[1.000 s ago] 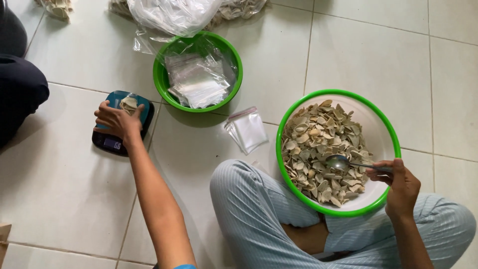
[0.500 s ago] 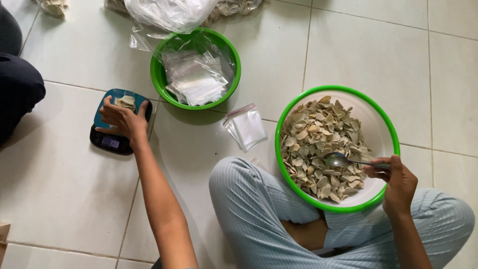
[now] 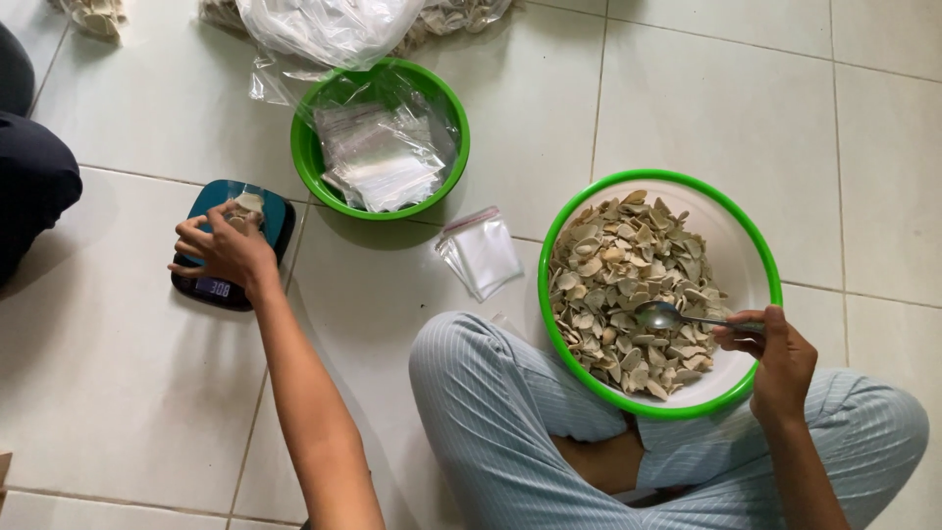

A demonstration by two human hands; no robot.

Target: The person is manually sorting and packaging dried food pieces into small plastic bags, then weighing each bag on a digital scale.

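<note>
My left hand (image 3: 221, 250) grips a small clear bag of pale chips (image 3: 245, 208) resting on a teal digital scale (image 3: 232, 253) at the left. My right hand (image 3: 775, 355) holds a metal spoon (image 3: 677, 317) by its handle, the bowl of the spoon lying on the chips. A large white basin with a green rim (image 3: 731, 236) holds a heap of pale dried chips (image 3: 623, 285). It sits in front of my crossed legs in striped trousers (image 3: 510, 422).
A green bowl (image 3: 324, 182) of empty clear zip bags sits at the top centre. One loose zip bag (image 3: 481, 253) lies on the white tile floor. Large plastic bags (image 3: 329, 25) lie at the top edge. Another person's dark-clothed leg (image 3: 34, 182) is at the left.
My left hand has stayed on the bag on the scale. My right hand and the spoon have barely moved. The view shifted slightly.
</note>
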